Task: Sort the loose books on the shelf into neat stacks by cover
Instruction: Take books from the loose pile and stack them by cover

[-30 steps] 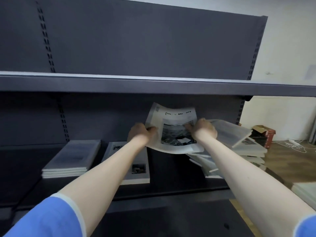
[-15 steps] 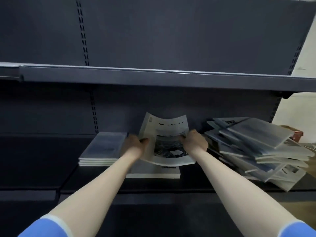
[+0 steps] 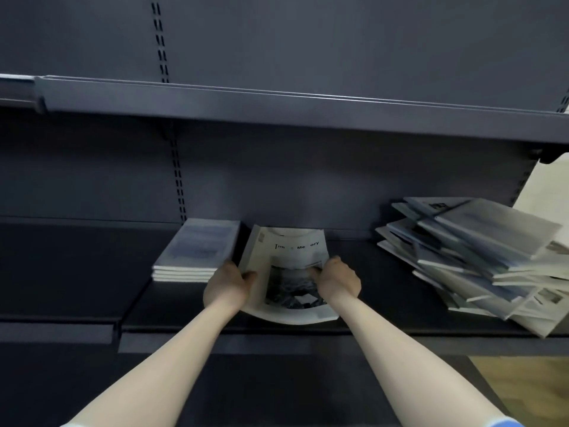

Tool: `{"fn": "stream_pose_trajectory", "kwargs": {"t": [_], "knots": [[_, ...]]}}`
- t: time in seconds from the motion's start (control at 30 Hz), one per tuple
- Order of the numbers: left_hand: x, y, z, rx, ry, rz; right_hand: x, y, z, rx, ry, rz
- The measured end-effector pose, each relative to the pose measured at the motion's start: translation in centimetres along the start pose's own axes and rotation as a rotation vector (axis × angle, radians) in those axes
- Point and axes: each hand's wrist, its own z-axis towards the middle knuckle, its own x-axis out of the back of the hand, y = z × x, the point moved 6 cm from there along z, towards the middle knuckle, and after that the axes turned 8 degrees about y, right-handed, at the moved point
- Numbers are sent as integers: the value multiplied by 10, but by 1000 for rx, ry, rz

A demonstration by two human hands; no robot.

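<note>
Dark grey metal makes up the shelf point(image 3: 385, 328) in front of me, and the upper shelf point(image 3: 277, 109) above shades everything on it. At the left lies a neat stack point(image 3: 197, 252) of pale blue-grey books, squared up, the cover too blurred to read. Just beside its near right corner is my left hand point(image 3: 228, 286), its grip curled round the left edge of a white book point(image 3: 286, 263), thumb on the cover, the other fingers hidden underneath. The book bows downward in the middle, its near edge sagging toward the shelf; I cannot tell whether it rests on anything, as whatever lies under it is covered. Its title shows only in part, some letters washed out, and the dark cover photo is partly masked by my right hand point(image 3: 337, 280), whose grip pinches the right side, fingertips over the picture. Well apart to the right sits the loose pile point(image 3: 480, 257), books fanned at odd angles and tilted, smeared by blur, its right side cut off by the frame edge. Both my forearms run out of frame below, with only a sliver of blue sleeve point(image 3: 505, 423) showing.
</note>
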Motion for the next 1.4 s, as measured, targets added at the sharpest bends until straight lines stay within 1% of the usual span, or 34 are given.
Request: {"fn": "stream_pose_trajectory", "kwargs": {"t": [0.17,0.43,0.6,0.77,0.83,1.0,1.1,1.27,1.4], "knots": [[-3,-7,3,14,27,47,-11,-2,-1,27,10,7],[-10,-14,6,10,50,156,-17,-9,6,91,36,-76],[-15,-11,11,6,48,160,-22,-9,14,110,49,-109],[-25,-6,14,14,47,107,-22,-5,25,149,105,-202],[-30,-2,16,11,43,83,-24,-2,31,146,94,-179],[-41,7,24,-1,31,42,-30,2,43,83,10,-16],[-48,14,28,1,3,103,-33,2,52,86,-23,-17],[-55,27,33,-15,-37,326,-35,-2,62,123,-2,-59],[-57,32,40,23,-52,354,-38,-4,66,146,15,-91]]}}
